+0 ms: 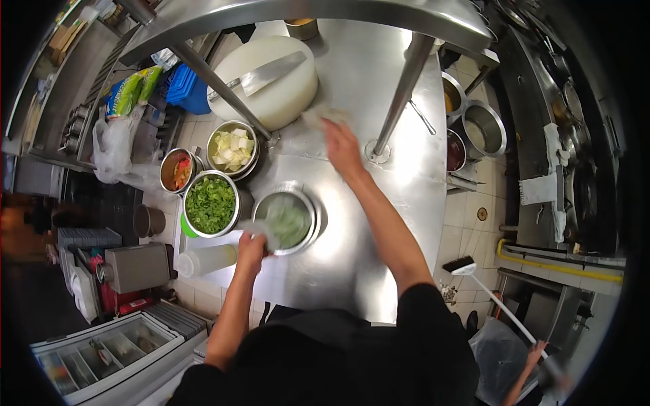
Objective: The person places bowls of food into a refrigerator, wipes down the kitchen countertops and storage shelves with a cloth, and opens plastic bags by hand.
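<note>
Greens (291, 223), blurred, are seen within the bowl (314, 219); a pale item (271, 238) is pinched over its near edge by the left hand (252, 251) — probably so spills are caught. Near the board (288, 101), a cloth-like blur (323, 116) is met by the right hand (344, 147) — its grip cannot be told.

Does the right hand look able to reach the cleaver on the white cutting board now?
Probably yes: the right hand is close to the white cutting board, and the cleaver lies uncovered. A metal post near the handle and a blurred pale thing by the hand might hinder it.
</note>
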### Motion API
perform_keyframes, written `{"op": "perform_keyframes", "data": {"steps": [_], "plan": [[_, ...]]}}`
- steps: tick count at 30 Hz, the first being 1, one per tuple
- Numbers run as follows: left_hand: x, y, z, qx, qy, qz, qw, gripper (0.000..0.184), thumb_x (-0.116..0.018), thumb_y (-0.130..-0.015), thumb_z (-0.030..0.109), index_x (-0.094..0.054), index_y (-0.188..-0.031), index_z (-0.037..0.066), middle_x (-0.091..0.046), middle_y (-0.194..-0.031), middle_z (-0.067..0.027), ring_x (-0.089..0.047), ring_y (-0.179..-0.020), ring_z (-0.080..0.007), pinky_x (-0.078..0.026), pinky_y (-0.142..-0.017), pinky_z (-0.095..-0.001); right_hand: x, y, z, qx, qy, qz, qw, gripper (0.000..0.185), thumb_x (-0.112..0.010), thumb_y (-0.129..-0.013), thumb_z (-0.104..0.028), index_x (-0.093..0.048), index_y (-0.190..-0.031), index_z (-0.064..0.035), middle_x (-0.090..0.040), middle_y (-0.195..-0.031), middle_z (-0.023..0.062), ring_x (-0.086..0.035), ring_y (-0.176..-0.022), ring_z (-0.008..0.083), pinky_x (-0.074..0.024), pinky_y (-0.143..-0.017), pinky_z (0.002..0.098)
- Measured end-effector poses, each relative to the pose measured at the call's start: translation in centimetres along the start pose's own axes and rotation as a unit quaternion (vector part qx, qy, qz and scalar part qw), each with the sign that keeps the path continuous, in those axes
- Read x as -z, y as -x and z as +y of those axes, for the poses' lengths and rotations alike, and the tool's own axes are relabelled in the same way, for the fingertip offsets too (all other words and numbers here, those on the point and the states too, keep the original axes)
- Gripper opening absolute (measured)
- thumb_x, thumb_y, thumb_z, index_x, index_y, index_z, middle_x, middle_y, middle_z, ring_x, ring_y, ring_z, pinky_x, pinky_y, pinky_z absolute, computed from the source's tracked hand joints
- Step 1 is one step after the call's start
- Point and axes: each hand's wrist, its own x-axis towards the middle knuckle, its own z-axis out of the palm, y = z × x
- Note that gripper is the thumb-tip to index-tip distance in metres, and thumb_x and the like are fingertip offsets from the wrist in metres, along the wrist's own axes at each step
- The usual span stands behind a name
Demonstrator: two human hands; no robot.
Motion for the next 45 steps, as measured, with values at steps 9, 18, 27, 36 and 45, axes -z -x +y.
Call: {"op": "perform_keyframes", "data": {"steps": [9,18,27,36,45], "plan": [[4.7,3.1,-6.7,0.005,0.033,0.014,0.999,0.029,-0.048,-0.074,-0.003,-0.051,-0.103,-0.003,-0.062,-0.086,-0.0134,-0.063,-0.064,-0.0220,-0.054,-0.044,-0.0326,-10.9,-1.9,6.6,0.137,0.260,-0.343,0.892,0.027,-0.048,-0.084,-0.029,-0.067,-0.084,-0.0096,-0.060,-0.096,0.0105,-0.052,-0.097,0.0270,-0.0383,-0.089,0.0421],[4.8,1.4,-6.4,-0.026,0.021,-0.015,0.999,0.026,-0.052,-0.077,0.006,-0.051,-0.101,0.000,-0.062,-0.084,-0.0105,-0.062,-0.062,-0.0193,-0.053,-0.046,-0.0314,-7.0,0.6,12.0,-0.123,0.415,-0.128,0.892,0.021,-0.048,-0.083,-0.017,-0.055,-0.094,0.0000,-0.059,-0.084,0.0195,-0.058,-0.081,0.0326,-0.0471,-0.069,0.0423],[5.5,-0.2,-6.1,-0.037,0.015,-0.079,0.996,0.027,-0.051,-0.079,0.007,-0.050,-0.105,0.000,-0.060,-0.090,-0.0105,-0.062,-0.066,-0.0190,-0.054,-0.047,-0.0302,13.3,11.3,8.6,-0.235,0.509,-0.174,0.810,0.023,-0.042,-0.084,-0.011,-0.051,-0.103,-0.0008,-0.062,-0.089,0.0225,-0.063,-0.079,0.0350,-0.0517,-0.071,0.0436],[6.1,1.4,-5.6,-0.058,0.055,-0.060,0.995,0.025,-0.054,-0.078,0.005,-0.047,-0.100,-0.003,-0.058,-0.090,-0.0137,-0.061,-0.067,-0.0210,-0.056,-0.051,-0.0321,25.4,10.0,-3.2,-0.344,0.440,-0.060,0.827,0.027,-0.051,-0.085,-0.024,-0.063,-0.096,-0.0024,-0.065,-0.091,0.0207,-0.063,-0.088,0.0338,-0.0500,-0.077,0.0394],[6.4,3.0,-5.8,-0.058,0.046,-0.008,0.997,0.025,-0.050,-0.078,0.004,-0.048,-0.102,-0.002,-0.057,-0.084,-0.0098,-0.058,-0.063,-0.0173,-0.056,-0.052,-0.0330,-1.5,2.5,-6.3,-0.030,0.191,-0.069,0.979,0.032,-0.059,-0.083,-0.025,-0.060,-0.111,-0.0088,-0.056,-0.113,0.0191,-0.055,-0.101,0.0373,-0.0450,-0.087,0.0421]]}}
